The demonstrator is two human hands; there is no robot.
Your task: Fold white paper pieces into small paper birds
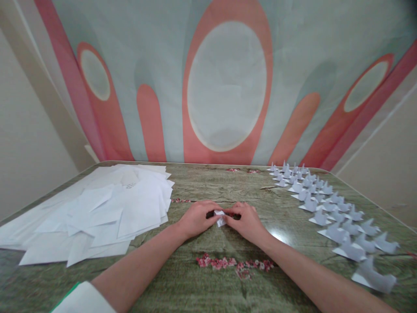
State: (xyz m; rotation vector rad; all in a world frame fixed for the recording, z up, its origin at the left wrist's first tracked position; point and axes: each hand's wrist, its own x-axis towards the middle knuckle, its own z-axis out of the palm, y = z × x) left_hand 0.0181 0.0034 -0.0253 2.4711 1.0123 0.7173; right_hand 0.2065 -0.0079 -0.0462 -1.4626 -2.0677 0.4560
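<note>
A small folded piece of white paper (220, 219) is pinched between my two hands, just above or on the table in the middle of the view. My left hand (199, 217) grips its left side between thumb and fingers. From the other side my right hand (246, 221) has its thumb and fingertips closed on the paper. Parts of the folds are covered by my fingertips, so the exact shape is hard to make out.
Loose white paper sheets (107, 208) lie in a wide overlapping pile at the left. Several rows of folded paper birds (350, 248) stand along the right side. The wood-patterned table (182, 278) carries pink blossom prints. A patterned backdrop (228, 87) rises behind its far edge.
</note>
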